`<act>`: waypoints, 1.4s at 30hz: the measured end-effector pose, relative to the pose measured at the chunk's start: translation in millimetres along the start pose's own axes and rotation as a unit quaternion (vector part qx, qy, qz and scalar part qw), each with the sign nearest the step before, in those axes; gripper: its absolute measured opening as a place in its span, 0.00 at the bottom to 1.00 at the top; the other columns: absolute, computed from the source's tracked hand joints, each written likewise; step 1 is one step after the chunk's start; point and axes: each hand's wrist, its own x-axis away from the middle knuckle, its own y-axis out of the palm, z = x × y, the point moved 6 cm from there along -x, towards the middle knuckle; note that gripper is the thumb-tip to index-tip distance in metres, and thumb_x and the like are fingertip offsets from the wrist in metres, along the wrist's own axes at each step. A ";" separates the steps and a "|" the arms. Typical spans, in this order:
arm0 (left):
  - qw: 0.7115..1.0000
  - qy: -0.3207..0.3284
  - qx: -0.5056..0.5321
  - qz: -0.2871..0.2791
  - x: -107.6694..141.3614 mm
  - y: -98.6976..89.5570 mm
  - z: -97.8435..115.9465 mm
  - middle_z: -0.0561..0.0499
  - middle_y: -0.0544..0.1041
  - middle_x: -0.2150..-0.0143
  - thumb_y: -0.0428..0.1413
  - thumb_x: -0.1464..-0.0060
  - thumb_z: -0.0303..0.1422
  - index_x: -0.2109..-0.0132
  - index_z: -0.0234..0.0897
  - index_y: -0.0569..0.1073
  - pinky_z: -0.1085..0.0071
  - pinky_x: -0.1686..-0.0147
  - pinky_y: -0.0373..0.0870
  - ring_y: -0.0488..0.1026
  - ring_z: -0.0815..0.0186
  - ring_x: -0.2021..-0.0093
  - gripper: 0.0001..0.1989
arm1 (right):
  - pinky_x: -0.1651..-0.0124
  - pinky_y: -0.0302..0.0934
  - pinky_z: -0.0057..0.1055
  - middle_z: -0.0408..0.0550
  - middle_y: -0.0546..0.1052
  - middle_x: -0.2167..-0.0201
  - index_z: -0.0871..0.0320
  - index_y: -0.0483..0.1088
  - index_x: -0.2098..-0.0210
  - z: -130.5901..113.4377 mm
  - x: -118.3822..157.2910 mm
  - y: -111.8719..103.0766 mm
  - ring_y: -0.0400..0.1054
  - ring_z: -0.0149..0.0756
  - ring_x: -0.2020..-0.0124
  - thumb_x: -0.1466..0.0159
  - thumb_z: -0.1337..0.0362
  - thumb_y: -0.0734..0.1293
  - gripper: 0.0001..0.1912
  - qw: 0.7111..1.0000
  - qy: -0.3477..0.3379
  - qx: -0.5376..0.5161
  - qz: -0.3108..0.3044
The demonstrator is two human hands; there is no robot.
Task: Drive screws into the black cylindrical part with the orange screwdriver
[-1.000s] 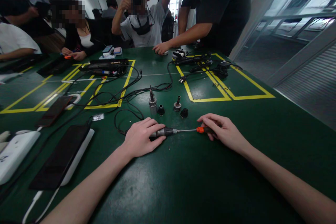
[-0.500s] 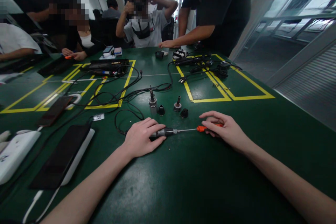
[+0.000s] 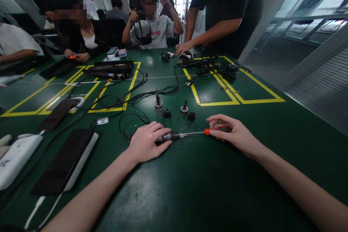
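Observation:
My left hand [image 3: 148, 142] is wrapped over a grey and black corded tool handle [image 3: 168, 136] that lies on the green table. A black cable leaves it on the left. My right hand [image 3: 231, 128] pinches the orange handle of a screwdriver [image 3: 207, 132] between thumb and fingers. The screwdriver's thin shaft points left and meets the front end of the corded handle; the exact contact is too small to make out. Beyond my hands stand a tall metal fitting [image 3: 158, 105], a shorter metal fitting [image 3: 184, 109] and two small black caps, one of them a cone-shaped cap [image 3: 166, 114].
Phones, including a large black phone [image 3: 63, 163], and a white power strip [image 3: 19, 159] lie at left. Black cables [image 3: 130, 98] cross the table. Yellow tape rectangles [image 3: 217, 103] hold a black tray [image 3: 108, 69] and tools. Several people are around the far side.
My right fingers have shifted on the screwdriver handle, showing it differently. My left hand stays put. Across the table, one person lowers a strapped device from the head, and another's hand moves right.

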 end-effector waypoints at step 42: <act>1.000 0.011 -0.002 0.006 0.1 -1.1 0.3 0.48 0.82 0.57 0.59 0.35 0.40 0.48 0.37 0.80 0.65 0.62 0.77 0.78 0.61 0.60 0.14 | 0.63 0.71 0.36 0.47 0.80 0.71 0.56 0.77 0.55 -9.6 0.7 -2.5 0.76 0.41 0.69 0.40 0.44 0.75 0.24 0.996 -0.068 0.051 0.020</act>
